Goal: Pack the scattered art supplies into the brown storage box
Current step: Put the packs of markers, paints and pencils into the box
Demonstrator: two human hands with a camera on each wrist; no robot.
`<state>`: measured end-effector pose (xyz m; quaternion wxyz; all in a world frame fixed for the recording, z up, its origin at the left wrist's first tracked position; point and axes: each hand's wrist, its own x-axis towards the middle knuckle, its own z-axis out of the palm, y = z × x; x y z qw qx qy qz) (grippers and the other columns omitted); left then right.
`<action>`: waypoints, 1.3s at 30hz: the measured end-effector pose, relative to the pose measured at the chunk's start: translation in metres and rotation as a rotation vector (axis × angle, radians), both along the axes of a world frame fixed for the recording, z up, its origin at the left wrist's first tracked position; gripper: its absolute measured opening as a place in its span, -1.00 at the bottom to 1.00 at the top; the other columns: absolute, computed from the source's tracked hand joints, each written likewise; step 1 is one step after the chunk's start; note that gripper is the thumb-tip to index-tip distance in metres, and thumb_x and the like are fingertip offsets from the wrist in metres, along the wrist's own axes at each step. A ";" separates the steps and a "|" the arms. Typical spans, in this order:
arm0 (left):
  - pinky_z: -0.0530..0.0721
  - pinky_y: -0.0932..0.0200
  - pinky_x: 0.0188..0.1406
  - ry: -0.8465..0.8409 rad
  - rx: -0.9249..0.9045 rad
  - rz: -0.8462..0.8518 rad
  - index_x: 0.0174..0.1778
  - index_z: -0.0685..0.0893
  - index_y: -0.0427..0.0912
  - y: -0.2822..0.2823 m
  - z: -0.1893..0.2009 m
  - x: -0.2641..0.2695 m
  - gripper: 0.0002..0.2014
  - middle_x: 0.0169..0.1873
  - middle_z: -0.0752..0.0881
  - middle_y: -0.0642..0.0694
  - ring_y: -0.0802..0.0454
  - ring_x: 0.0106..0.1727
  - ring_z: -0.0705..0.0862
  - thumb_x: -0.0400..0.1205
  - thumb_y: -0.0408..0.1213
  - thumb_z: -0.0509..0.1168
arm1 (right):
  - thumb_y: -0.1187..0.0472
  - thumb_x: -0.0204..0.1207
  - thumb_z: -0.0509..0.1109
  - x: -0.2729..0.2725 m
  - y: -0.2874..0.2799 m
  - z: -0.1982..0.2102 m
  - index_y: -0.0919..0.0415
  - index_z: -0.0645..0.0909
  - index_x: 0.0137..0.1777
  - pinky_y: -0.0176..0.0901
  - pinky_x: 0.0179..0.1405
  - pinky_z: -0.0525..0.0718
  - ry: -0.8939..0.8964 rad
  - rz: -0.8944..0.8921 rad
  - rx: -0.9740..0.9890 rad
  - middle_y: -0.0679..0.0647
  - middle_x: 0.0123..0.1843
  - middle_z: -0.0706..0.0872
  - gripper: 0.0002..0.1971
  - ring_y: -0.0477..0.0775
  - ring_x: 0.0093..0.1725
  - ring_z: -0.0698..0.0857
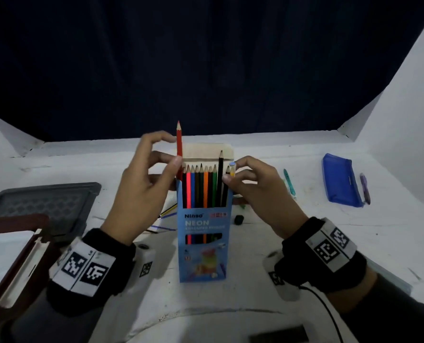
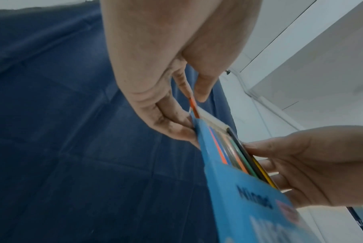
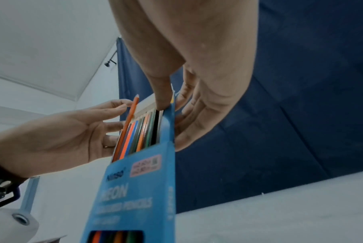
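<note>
White tabletop runs under everything, with a dark blue curtain hanging behind it.

Nearest me, at the lower left of the head view, sits the brown storage box [image 1: 15,246] with its lid swung open, and a grey tray [image 1: 47,206] lies just behind it. At the centre of the frame the blue pencil carton [image 1: 204,233] stands upright, flap open, with a row of coloured pencils showing tips-up in its mouth.

My left hand [image 1: 141,184] is at the carton's upper left corner; thumb and fingertips pinch the red pencil [image 1: 179,142], which stands vertical with its point up, its lower end already inside the carton at the left end of the row. My right hand [image 1: 253,191] grasps the carton's upper right edge, thumb pressed on the pencils there, beside the black pencil [image 1: 221,169] that stands proud of the row.

So the pencil's long axis lines up with the carton's, and I judge a straight push down by my left hand would seat it. The storage box lies left and nearer me, closer to my left hand.

Farther back, loose pencils [image 1: 167,212] lie behind the carton, and a teal pen [image 1: 289,181], a blue pencil case [image 1: 341,180] and a purple pen [image 1: 364,188] rest at the right.
</note>
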<state>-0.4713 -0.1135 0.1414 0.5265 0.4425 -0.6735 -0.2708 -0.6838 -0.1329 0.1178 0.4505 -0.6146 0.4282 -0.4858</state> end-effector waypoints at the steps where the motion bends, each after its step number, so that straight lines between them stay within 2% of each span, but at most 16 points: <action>1: 0.81 0.11 -0.16 0.009 -0.041 0.013 0.33 0.47 -0.01 -0.001 0.006 0.000 -0.77 -0.02 0.76 0.00 0.03 -0.02 0.79 0.76 -0.22 0.23 | 0.25 0.58 0.45 0.000 -0.001 0.003 0.11 0.54 -0.12 -0.01 -0.21 0.81 -0.008 -0.001 -0.044 0.07 -0.34 0.70 -0.87 0.10 -0.19 0.78; 3: 0.82 0.06 -0.15 0.004 -0.079 0.019 0.33 0.47 -0.02 -0.002 0.012 -0.001 -0.77 0.02 0.74 0.07 0.01 -0.01 0.78 0.76 -0.23 0.21 | 0.26 0.60 0.43 0.001 -0.001 0.004 -0.08 0.58 -0.16 -0.10 -0.22 0.76 0.020 -0.002 -0.126 -0.01 -0.31 0.73 -0.79 0.03 -0.18 0.76; 4: 0.82 0.03 -0.13 -0.015 -0.074 0.014 0.32 0.49 0.00 -0.001 0.012 0.000 -0.79 -0.02 0.74 0.07 0.01 -0.04 0.78 0.76 -0.23 0.21 | 0.25 0.63 0.40 0.001 -0.001 0.001 -0.15 0.59 -0.16 -0.03 -0.21 0.76 0.058 -0.008 -0.165 -0.01 -0.27 0.75 -0.76 0.06 -0.16 0.76; 6: 0.81 -0.11 -0.05 -0.073 -0.038 0.000 0.29 0.56 0.04 -0.001 0.007 0.001 -0.79 -0.09 0.74 0.00 -0.01 -0.10 0.80 0.75 -0.24 0.24 | 0.19 0.68 0.33 0.002 0.001 -0.005 -0.10 0.60 -0.03 0.24 -0.12 0.73 0.115 0.002 -0.195 0.09 -0.20 0.76 -0.86 0.24 -0.11 0.74; 7: 0.79 -0.17 -0.03 -0.100 -0.016 -0.009 0.29 0.57 0.07 -0.001 0.004 0.002 -0.77 -0.06 0.72 -0.03 -0.02 -0.11 0.82 0.74 -0.27 0.27 | 0.16 0.70 0.30 0.003 0.001 -0.007 -0.03 0.59 0.03 0.26 -0.07 0.71 0.120 0.011 -0.183 0.11 -0.17 0.75 -0.93 0.26 -0.09 0.73; 12: 0.82 -0.01 -0.10 -0.173 0.106 -0.056 0.37 0.51 0.21 0.000 -0.005 0.007 -0.43 0.09 0.67 0.09 -0.01 -0.03 0.82 0.61 -0.52 0.39 | 0.07 0.64 0.37 0.013 0.002 -0.015 -0.01 0.58 0.01 -0.07 -0.16 0.72 0.179 0.029 -0.174 0.05 -0.14 0.76 -0.95 -0.03 -0.10 0.77; 16: 0.80 -0.09 0.02 -0.150 0.097 -0.080 0.25 0.65 0.07 -0.001 -0.008 0.008 -0.77 0.13 0.72 0.14 0.02 0.05 0.80 0.69 -0.25 0.33 | 0.35 0.57 0.45 0.015 -0.003 -0.016 0.00 0.50 -0.16 -0.46 -0.38 0.55 0.249 -0.020 -0.226 -0.10 -0.33 0.59 -0.75 -0.26 -0.37 0.65; 18: 0.77 -0.17 0.04 -0.132 0.075 -0.076 0.21 0.69 0.01 -0.002 -0.007 0.009 -0.80 0.09 0.75 0.08 -0.01 0.04 0.79 0.76 -0.19 0.20 | 0.47 0.45 0.51 0.015 -0.004 -0.014 -0.08 0.49 -0.14 -0.42 -0.39 0.59 0.240 -0.014 -0.219 -0.16 -0.35 0.59 -0.60 -0.24 -0.40 0.64; 20: 0.78 -0.09 0.04 -0.124 0.030 -0.045 0.14 0.73 -0.02 -0.004 -0.006 0.010 -0.78 0.02 0.77 0.03 -0.02 0.02 0.77 0.79 -0.24 0.15 | 0.47 0.40 0.55 0.015 -0.004 -0.012 -0.11 0.50 -0.07 -0.37 -0.38 0.60 0.213 0.005 -0.205 -0.24 -0.36 0.63 -0.56 -0.22 -0.41 0.64; 24: 0.83 -0.07 -0.06 -0.103 0.005 0.010 0.02 0.72 -0.09 -0.011 -0.005 0.014 -0.80 -0.08 0.76 0.01 0.01 -0.09 0.75 0.78 -0.28 0.18 | 0.19 0.55 0.49 0.018 -0.004 -0.006 0.04 0.58 -0.05 -0.37 -0.33 0.58 0.132 0.038 -0.222 -0.16 -0.32 0.71 -0.88 -0.21 -0.36 0.66; 26: 0.83 -0.13 -0.11 -0.087 0.013 0.000 0.01 0.71 -0.11 -0.011 -0.006 0.013 -0.82 -0.10 0.74 -0.01 0.01 -0.16 0.74 0.78 -0.26 0.18 | 0.20 0.58 0.46 0.018 -0.005 -0.004 0.10 0.56 -0.14 -0.47 -0.36 0.49 0.159 0.008 -0.287 -0.20 -0.39 0.66 -0.88 -0.23 -0.41 0.61; 28: 0.80 -0.26 -0.18 -0.078 0.008 0.002 0.01 0.70 -0.12 -0.009 -0.007 0.011 -0.82 -0.12 0.72 -0.05 -0.11 -0.20 0.71 0.78 -0.23 0.18 | 0.30 0.53 0.50 0.016 -0.008 -0.007 -0.01 0.50 -0.20 -0.51 -0.38 0.44 0.220 -0.002 -0.299 -0.26 -0.45 0.59 -0.75 -0.22 -0.45 0.55; 31: 0.74 -0.37 -0.30 -0.071 -0.005 0.025 0.07 0.68 -0.13 -0.009 -0.012 0.012 -0.82 -0.09 0.71 -0.08 -0.28 -0.18 0.67 0.79 -0.20 0.17 | 0.39 0.45 0.55 0.014 -0.008 -0.014 -0.17 0.47 -0.13 -0.40 -0.34 0.54 0.249 0.048 -0.229 -0.26 -0.38 0.62 -0.58 -0.18 -0.39 0.62; 34: 0.77 -0.35 -0.14 -0.055 0.030 0.001 0.06 0.69 -0.17 -0.005 -0.012 0.013 -0.80 -0.05 0.72 -0.07 -0.18 -0.08 0.74 0.78 -0.21 0.18 | 0.34 0.51 0.51 0.017 -0.004 -0.016 -0.12 0.54 0.00 -0.30 -0.27 0.64 0.166 0.070 -0.175 -0.20 -0.32 0.70 -0.68 -0.14 -0.31 0.69; 36: 0.80 -0.20 0.03 0.005 0.104 -0.019 -0.02 0.76 -0.20 -0.002 -0.010 0.013 -0.76 -0.05 0.77 -0.05 -0.09 -0.02 0.78 0.74 -0.17 0.22 | 0.34 0.57 0.45 0.018 -0.003 -0.014 0.01 0.59 0.13 -0.12 -0.18 0.74 0.089 0.073 -0.129 -0.07 -0.19 0.79 -0.75 -0.01 -0.18 0.77; 39: 0.79 0.11 0.08 0.076 0.145 0.004 -0.10 0.86 -0.20 0.003 -0.011 0.016 -0.74 -0.06 0.82 -0.03 0.07 0.03 0.79 0.68 -0.16 0.29 | 0.49 0.56 0.36 0.014 -0.002 -0.008 0.19 0.64 0.12 0.04 -0.04 0.77 0.001 0.042 -0.082 0.09 -0.10 0.82 -0.75 0.11 -0.07 0.78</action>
